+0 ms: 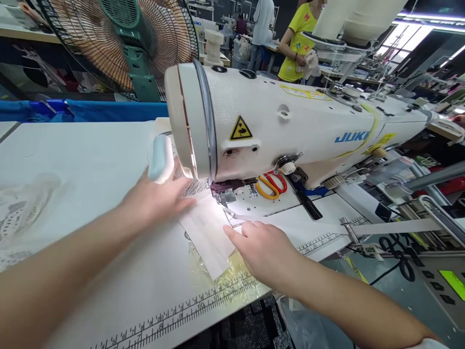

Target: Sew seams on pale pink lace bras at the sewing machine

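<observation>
A white Juki sewing machine (290,131) stands on a white table (72,165). A pale strip of fabric (207,232) lies under its presser foot (223,196), lit by the machine's lamp. My left hand (156,201) lies flat on the fabric's far side, left of the needle, fingers spread, next to a patterned lace edge (192,186). My right hand (263,249) rests flat on the fabric's near edge, fingertips pointing toward the presser foot. Neither hand grips anything.
Orange and red scissors (271,186) lie on the machine bed behind the needle. A ruler tape (203,303) runs along the table's front edge. Lace pieces (22,213) sit at the far left. A large fan (123,43) stands behind. Other people work at back tables.
</observation>
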Tool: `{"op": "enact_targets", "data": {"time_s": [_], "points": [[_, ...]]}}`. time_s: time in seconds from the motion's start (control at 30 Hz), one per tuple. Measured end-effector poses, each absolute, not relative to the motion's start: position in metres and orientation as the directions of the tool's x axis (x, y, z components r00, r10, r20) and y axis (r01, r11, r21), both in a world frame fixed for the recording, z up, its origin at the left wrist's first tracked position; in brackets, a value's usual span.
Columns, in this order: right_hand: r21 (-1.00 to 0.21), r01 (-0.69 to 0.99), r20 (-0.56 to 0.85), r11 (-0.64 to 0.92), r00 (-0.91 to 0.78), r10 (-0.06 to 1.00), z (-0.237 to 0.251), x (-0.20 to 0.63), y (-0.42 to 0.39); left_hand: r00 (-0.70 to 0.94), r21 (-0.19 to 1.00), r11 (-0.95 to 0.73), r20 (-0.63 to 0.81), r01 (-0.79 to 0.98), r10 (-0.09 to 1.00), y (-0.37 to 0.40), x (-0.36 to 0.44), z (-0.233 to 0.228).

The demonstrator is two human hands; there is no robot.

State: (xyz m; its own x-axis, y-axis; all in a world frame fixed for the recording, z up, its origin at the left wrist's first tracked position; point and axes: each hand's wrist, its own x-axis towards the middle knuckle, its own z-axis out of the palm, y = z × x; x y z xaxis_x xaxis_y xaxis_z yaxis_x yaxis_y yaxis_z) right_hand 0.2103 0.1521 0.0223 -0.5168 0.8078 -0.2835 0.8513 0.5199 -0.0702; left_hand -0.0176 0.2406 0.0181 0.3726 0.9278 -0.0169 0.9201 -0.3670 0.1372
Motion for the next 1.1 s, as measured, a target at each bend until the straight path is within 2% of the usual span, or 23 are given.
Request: {"op": "enact_targets", "data": {"time_s": [0.1,0.13,0.2,0.27,0.37,0.57,0.7,0.8,0.9,1.1], "points": [[-0.095,0.822,-0.247,0.561,-0.566,0.787,0.019,0.220,0.147,0.551,0.224,-0.562,0.116,0.796,0.826,0.194,0.002,0.001],[-0.106,0.811,-0.232,0.576,-0.583,0.779,0.018,0.223,0.146,0.643,0.223,-0.657,0.140,0.720,0.753,0.180,0.009,-0.004],[-0.133,0.791,-0.196,0.597,-0.611,0.767,0.014,0.227,0.144,0.776,0.159,-0.794,0.172,0.586,0.607,0.159,0.019,-0.013],[-0.150,0.782,-0.176,0.605,-0.623,0.762,0.011,0.230,0.144,0.823,0.081,-0.843,0.188,0.531,0.536,0.149,0.023,-0.018],[-0.149,0.778,-0.155,0.610,-0.628,0.763,0.006,0.231,0.145,0.825,0.034,-0.845,0.200,0.534,0.529,0.149,0.019,-0.022],[-0.123,0.769,-0.121,0.627,-0.639,0.759,-0.001,0.228,0.150,0.823,0.070,-0.858,0.254,0.508,0.508,0.161,0.008,-0.022],[-0.096,0.774,-0.115,0.626,-0.633,0.765,-0.001,0.224,0.157,0.836,0.027,-0.881,0.304,0.472,0.458,0.172,0.004,-0.023],[-0.070,0.780,-0.137,0.622,-0.625,0.769,0.000,0.221,0.162,0.840,-0.004,-0.891,0.336,0.454,0.427,0.180,0.000,-0.023],[-0.027,0.784,-0.167,0.620,-0.615,0.770,0.003,0.218,0.167,0.840,-0.007,-0.884,0.316,0.467,0.441,0.186,-0.002,-0.020],[0.061,0.800,-0.292,0.597,-0.557,0.777,0.010,0.209,0.177,0.852,-0.065,-0.886,0.316,0.459,0.418,0.199,-0.006,-0.022]]}}
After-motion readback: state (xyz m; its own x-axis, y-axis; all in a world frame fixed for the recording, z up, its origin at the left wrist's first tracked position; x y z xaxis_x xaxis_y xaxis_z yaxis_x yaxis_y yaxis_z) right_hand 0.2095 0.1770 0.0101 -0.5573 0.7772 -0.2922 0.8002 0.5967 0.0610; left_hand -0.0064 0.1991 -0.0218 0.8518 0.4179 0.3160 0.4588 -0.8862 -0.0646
